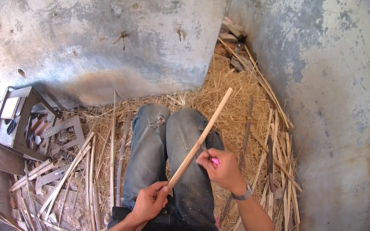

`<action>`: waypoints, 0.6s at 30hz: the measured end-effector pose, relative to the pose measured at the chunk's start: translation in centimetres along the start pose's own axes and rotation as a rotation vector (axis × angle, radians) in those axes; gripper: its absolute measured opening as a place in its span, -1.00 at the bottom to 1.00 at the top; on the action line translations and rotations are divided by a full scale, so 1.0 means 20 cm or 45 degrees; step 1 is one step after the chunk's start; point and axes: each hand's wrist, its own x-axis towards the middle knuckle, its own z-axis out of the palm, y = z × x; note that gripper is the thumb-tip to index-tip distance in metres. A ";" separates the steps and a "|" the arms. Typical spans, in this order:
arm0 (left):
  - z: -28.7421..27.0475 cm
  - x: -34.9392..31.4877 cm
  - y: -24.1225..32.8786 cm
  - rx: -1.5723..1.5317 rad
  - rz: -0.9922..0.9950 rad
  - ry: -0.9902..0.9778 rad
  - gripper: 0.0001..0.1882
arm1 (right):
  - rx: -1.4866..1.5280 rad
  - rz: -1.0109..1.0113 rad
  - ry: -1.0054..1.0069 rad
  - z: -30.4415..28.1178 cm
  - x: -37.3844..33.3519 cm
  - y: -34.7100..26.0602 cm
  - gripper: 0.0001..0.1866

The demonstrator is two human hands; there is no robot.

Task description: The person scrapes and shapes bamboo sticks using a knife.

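Note:
My left hand (149, 202) is closed around the lower part of a long pale wooden strip (213, 118). The strip slants up and to the right above my thighs. My right hand (223, 170) grips a small knife with a pink handle (215, 161). Its dark blade (199, 151) lies against the strip about midway along; fingers partly cover it. A watch (245, 192) circles my right wrist. Under the strip are my legs in worn blue jeans (147, 143).
Straw and shavings (228, 83) cover the floor. Long strips (286, 188) lean along the right wall, with a dark-bladed tool (270, 161) among them. More strips (72, 173) lie at left beside a wooden stool (19, 122). Bare walls (127, 21) stand ahead and right.

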 end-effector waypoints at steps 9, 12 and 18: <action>-0.04 0.00 0.03 0.018 -0.023 -0.121 -0.63 | 0.029 0.464 0.024 -0.24 -0.16 0.12 -0.70; -0.05 0.01 0.04 -0.057 -0.044 -0.200 -0.62 | 0.133 0.406 0.146 -0.17 -0.16 0.13 -0.68; -0.05 0.02 0.05 -0.128 -0.070 -0.371 -0.61 | -0.133 0.073 0.177 0.01 -0.10 0.03 -0.68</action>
